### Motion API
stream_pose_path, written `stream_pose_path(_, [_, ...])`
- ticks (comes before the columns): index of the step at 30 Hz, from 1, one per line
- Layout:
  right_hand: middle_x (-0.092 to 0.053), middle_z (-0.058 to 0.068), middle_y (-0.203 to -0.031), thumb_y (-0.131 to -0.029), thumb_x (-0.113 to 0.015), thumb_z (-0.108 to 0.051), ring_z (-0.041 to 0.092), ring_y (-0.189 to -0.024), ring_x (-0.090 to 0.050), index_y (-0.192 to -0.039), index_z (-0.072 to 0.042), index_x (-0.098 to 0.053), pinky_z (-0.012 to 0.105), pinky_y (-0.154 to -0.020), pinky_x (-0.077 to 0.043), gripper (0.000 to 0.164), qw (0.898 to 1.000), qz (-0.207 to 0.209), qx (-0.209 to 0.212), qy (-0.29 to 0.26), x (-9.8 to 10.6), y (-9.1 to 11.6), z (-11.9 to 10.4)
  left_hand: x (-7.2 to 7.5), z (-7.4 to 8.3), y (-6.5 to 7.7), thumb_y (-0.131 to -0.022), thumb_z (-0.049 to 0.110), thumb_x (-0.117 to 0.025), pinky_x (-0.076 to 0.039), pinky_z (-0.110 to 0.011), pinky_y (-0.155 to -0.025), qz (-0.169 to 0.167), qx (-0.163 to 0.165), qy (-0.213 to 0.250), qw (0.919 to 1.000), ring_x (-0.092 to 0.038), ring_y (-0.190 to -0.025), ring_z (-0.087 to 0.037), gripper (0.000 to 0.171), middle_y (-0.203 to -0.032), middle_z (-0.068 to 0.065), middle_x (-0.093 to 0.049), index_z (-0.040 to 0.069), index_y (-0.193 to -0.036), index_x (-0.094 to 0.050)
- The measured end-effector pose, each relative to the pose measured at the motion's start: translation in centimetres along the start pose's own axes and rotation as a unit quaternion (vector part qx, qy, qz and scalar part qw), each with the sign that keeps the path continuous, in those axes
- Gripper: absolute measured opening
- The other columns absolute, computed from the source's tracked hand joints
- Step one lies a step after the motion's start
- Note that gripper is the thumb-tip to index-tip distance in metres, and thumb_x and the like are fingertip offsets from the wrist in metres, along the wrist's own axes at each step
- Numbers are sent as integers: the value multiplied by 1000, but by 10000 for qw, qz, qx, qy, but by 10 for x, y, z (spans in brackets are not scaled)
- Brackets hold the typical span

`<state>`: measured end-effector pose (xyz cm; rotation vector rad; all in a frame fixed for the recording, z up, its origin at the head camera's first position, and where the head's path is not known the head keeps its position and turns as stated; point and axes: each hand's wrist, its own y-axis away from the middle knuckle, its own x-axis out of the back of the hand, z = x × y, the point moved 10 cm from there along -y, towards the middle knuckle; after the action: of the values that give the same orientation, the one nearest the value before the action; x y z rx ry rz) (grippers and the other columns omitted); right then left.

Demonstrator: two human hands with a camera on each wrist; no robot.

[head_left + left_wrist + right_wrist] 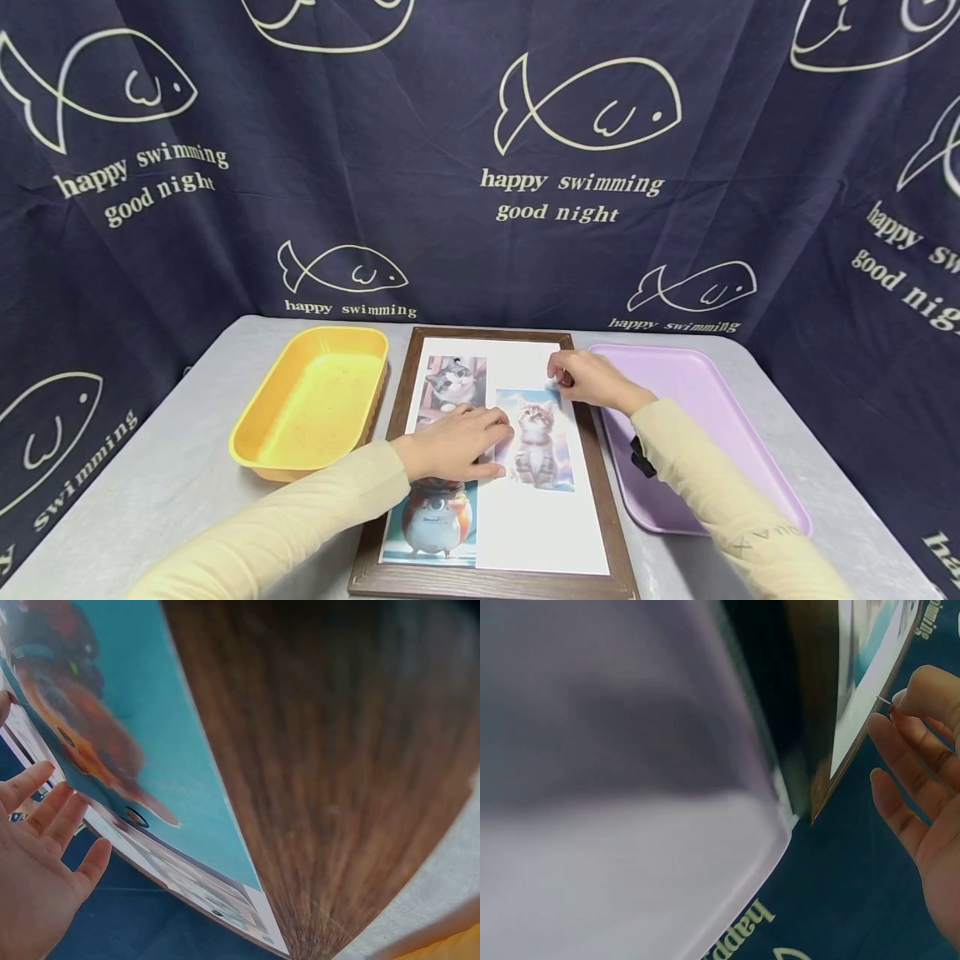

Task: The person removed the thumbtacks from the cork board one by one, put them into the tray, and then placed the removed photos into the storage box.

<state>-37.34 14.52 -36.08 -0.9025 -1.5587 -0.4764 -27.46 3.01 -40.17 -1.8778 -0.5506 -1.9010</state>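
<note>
Glossy paper, printed with a blue sky and a sitting kitten, makes up the kitten picture (535, 450), which lies right of centre low in the head view, on the white surface of a brown-framed board (487, 582). The left hand (459, 446) lies over the board's middle, fingers loosely extended and slightly apart, grasping nothing, tips at the picture's left edge. Above its upper right corner, the right hand (592, 379) pinches a thin metal pin (885, 700) between thumb and forefinger, other fingers half curled. The sheet should be light, bendy and rather slippery, easily creased, so it is best steadied with flat fingertips or lifted by an edge. The pin looks weightless but stiff and sharp; its blunt end, hidden by the fingers, seems the safe hold.
</note>
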Motion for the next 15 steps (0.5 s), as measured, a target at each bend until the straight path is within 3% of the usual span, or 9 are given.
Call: stream_pose_path(15, [-58, -5, -70, -63, -65, -3, 11, -68, -55, -81, -12, -60, 28, -60, -41, 21, 9986, 161, -493, -90, 11, 24, 35, -1, 0, 0, -90, 49, -46, -35, -38, -103, -75, 49, 27, 10000, -48, -116, -15, 53, -129, 2, -46, 16, -131, -45])
